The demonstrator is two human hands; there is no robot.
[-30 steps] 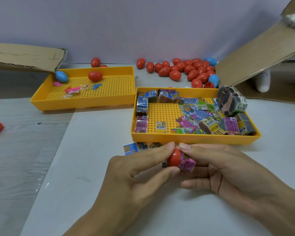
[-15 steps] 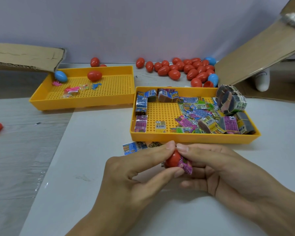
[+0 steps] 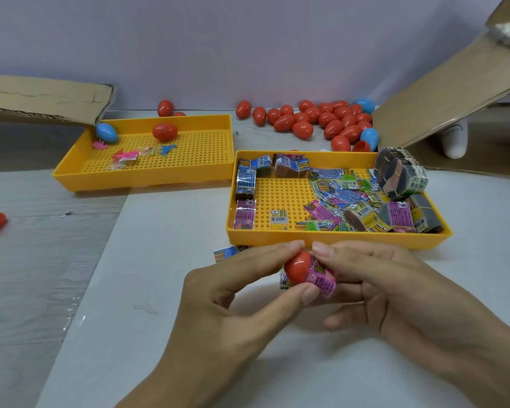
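So both hands meet just in front of the near yellow tray [image 3: 336,241]. Left hand [image 3: 218,301] pinches the red egg [image 3: 297,267] between thumb and forefinger, fingers clamped on it. Right hand [image 3: 395,290] grips the pink wrapper [image 3: 321,279] around the egg's other end, thumb on top, fingers curled underneath. Loose red eggs [image 3: 321,119] lie well beyond the fingertips.

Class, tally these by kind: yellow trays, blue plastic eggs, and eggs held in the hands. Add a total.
Yellow trays: 2, the left tray and the right tray.
Blue plastic eggs: 3.
Held eggs: 1, a red egg between left hand and right hand.
Total: 6.
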